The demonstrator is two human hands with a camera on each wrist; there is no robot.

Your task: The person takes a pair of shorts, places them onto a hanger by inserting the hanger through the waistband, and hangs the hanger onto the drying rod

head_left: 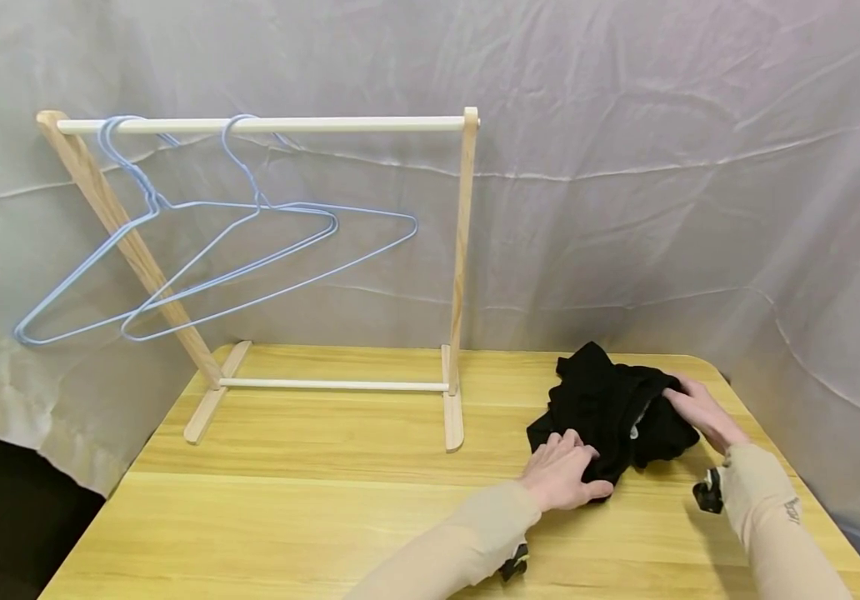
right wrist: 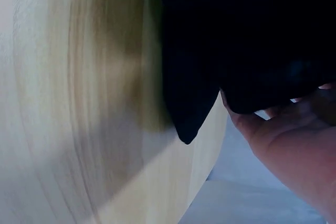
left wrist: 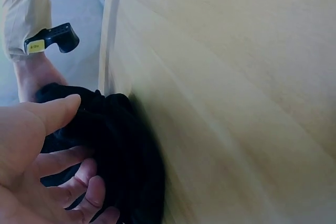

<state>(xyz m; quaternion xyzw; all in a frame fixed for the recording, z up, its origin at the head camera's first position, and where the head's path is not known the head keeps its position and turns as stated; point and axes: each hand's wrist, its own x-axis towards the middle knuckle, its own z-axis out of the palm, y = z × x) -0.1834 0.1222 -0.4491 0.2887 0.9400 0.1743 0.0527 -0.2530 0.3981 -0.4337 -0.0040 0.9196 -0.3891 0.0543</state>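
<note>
A crumpled black garment (head_left: pixel 591 404) lies at the table's back right, with a small pale spot showing inside a fold. My left hand (head_left: pixel 559 471) rests on its near left side. In the left wrist view, the thumb (left wrist: pixel 60 111) of that hand stands apart from the loosely bent fingers (left wrist: pixel 73 182), which touch the black cloth (left wrist: pixel 131 156). At the garment's right side my right hand (head_left: pixel 703 412) grips its edge. The right wrist view shows this hand (right wrist: pixel 294 150) at the lower edge of the dark cloth (right wrist: pixel 194 66), its fingertips partly hidden by fabric.
A wooden rack (head_left: pixel 463 250) stands at the table's back left. Several light blue wire hangers (head_left: pixel 250 179) hang from its white rail (head_left: pixel 370 124). A grey curtain (head_left: pixel 662 167) closes off the back. The wooden table (head_left: pixel 310 517) extends to the front and left.
</note>
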